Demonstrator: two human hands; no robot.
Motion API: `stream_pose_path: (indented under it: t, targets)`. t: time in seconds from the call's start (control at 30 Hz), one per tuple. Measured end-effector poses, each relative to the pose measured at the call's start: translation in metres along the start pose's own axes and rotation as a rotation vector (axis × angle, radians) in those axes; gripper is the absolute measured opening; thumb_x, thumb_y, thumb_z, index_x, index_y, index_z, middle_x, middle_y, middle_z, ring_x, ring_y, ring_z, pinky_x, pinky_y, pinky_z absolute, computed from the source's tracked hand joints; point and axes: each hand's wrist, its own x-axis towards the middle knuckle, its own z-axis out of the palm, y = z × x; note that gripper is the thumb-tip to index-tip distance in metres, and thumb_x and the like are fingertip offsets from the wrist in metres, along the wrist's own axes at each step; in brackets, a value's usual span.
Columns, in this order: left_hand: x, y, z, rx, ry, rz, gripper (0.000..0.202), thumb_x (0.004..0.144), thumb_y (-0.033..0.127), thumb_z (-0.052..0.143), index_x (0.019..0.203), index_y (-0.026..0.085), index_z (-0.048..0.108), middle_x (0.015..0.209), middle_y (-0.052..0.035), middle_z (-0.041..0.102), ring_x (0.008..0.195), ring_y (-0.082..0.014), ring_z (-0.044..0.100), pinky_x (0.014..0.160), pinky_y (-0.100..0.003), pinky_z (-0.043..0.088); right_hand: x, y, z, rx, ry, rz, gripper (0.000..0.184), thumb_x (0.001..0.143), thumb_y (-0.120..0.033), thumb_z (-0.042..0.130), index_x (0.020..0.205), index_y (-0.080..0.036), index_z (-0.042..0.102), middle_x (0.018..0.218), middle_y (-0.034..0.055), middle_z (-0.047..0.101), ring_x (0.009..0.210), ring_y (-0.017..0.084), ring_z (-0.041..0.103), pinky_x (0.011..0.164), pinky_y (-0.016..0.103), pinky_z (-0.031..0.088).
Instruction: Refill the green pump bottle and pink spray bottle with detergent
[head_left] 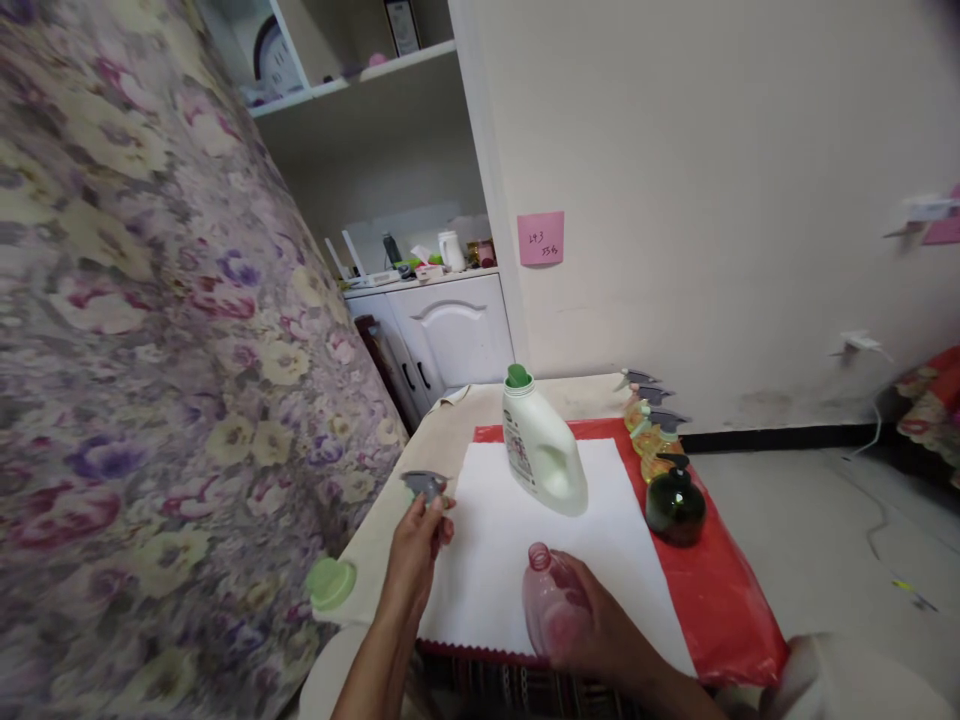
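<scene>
My left hand is closed on a grey trigger spray head above the left part of the table. My right hand wraps around a translucent pink bottle with a bare, open neck, near the front edge of the white sheet. Behind both hands, a pale green detergent jug stands on the sheet, uncapped, its dark green spout showing. A light green cap sits at the table's left edge.
Along the right side, on a red covering, stand a dark green pump bottle and several yellowish spray bottles. A floral curtain hangs close on the left. Behind are a white cabinet and a wall with a pink note.
</scene>
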Motion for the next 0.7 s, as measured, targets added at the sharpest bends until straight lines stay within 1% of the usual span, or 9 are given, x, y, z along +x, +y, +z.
stream_pose_path:
  t: [0.13,0.2,0.27,0.33,0.4,0.47,0.53,0.6,0.7]
  targets:
    - [0.025,-0.05,-0.007,0.222,0.024,-0.055,0.037,0.064,0.049,0.067,0.077,0.016,0.058,0.067,0.0011,0.062,0.04,-0.0082,0.045,0.041,-0.023,0.033,0.003,0.002,0.0,0.003,0.058,-0.055,0.087,0.059,-0.021,0.08,0.135,-0.029,0.038,0.139,0.0096,0.047,0.126,0.033,0.047,0.106,0.047,0.04]
    - [0.037,-0.068,-0.008,0.336,0.044,-0.061,0.034,0.061,0.048,0.065,0.073,0.018,0.056,0.061,0.002,0.061,0.04,-0.011,0.047,0.043,-0.025,0.034,0.005,0.0,0.0,0.027,0.086,-0.045,0.086,0.061,-0.019,0.078,0.135,-0.028,0.037,0.141,0.0096,0.046,0.128,0.032,0.045,0.107,0.047,0.038]
    - [0.047,-0.08,-0.009,0.454,0.049,-0.058,0.028,0.061,0.044,0.063,0.069,0.019,0.056,0.057,0.0017,0.061,0.044,-0.0158,0.052,0.048,-0.028,0.039,0.007,-0.002,-0.001,0.055,0.106,-0.038,0.089,0.059,-0.017,0.078,0.136,-0.027,0.035,0.141,0.0096,0.046,0.131,0.031,0.044,0.109,0.047,0.036]
    - [0.055,-0.088,-0.011,0.569,0.048,-0.04,0.02,0.063,0.039,0.061,0.068,0.02,0.058,0.059,-0.0009,0.064,0.056,-0.0225,0.061,0.057,-0.032,0.043,0.011,-0.003,-0.002,0.067,0.132,-0.045,0.092,0.056,-0.016,0.08,0.136,-0.027,0.035,0.142,0.0096,0.046,0.133,0.031,0.041,0.112,0.047,0.031]
    - [0.059,-0.095,-0.014,0.676,0.055,-0.013,0.017,0.066,0.036,0.058,0.07,0.019,0.062,0.069,-0.0056,0.069,0.076,-0.0291,0.065,0.069,-0.036,0.045,0.015,-0.003,-0.001,0.057,0.162,-0.044,0.092,0.055,-0.015,0.08,0.135,-0.027,0.036,0.143,0.0094,0.045,0.135,0.031,0.039,0.113,0.048,0.029]
    - [0.061,-0.099,-0.017,0.772,0.065,0.008,0.021,0.069,0.035,0.055,0.076,0.017,0.065,0.085,-0.0117,0.072,0.095,-0.0339,0.064,0.08,-0.038,0.044,0.02,0.0,0.0,0.028,0.179,-0.015,0.095,0.052,-0.012,0.079,0.135,-0.029,0.037,0.143,0.0082,0.046,0.134,0.032,0.039,0.113,0.048,0.029]
    - [0.06,-0.103,-0.02,0.851,0.069,0.017,0.03,0.073,0.036,0.052,0.088,0.013,0.066,0.101,-0.0177,0.071,0.108,-0.0362,0.06,0.088,-0.039,0.042,0.023,0.004,0.003,-0.01,0.188,0.021,0.097,0.049,-0.008,0.077,0.135,-0.03,0.037,0.142,0.0068,0.047,0.133,0.032,0.04,0.112,0.048,0.03]
    - [0.056,-0.104,-0.022,0.911,0.06,0.015,0.04,0.078,0.038,0.049,0.102,0.009,0.064,0.111,-0.0212,0.067,0.112,-0.036,0.058,0.091,-0.039,0.04,0.025,0.008,0.005,-0.047,0.194,0.039,0.097,0.048,-0.005,0.074,0.134,-0.03,0.037,0.142,0.0064,0.047,0.133,0.031,0.04,0.112,0.047,0.03]
    - [0.047,-0.103,-0.023,0.976,0.039,-0.012,0.046,0.083,0.041,0.045,0.113,0.01,0.059,0.114,-0.0198,0.066,0.11,-0.0336,0.059,0.092,-0.038,0.041,0.024,0.011,0.008,-0.097,0.206,0.067,0.096,0.048,-0.006,0.072,0.134,-0.028,0.037,0.141,0.0072,0.046,0.132,0.031,0.041,0.111,0.046,0.032]
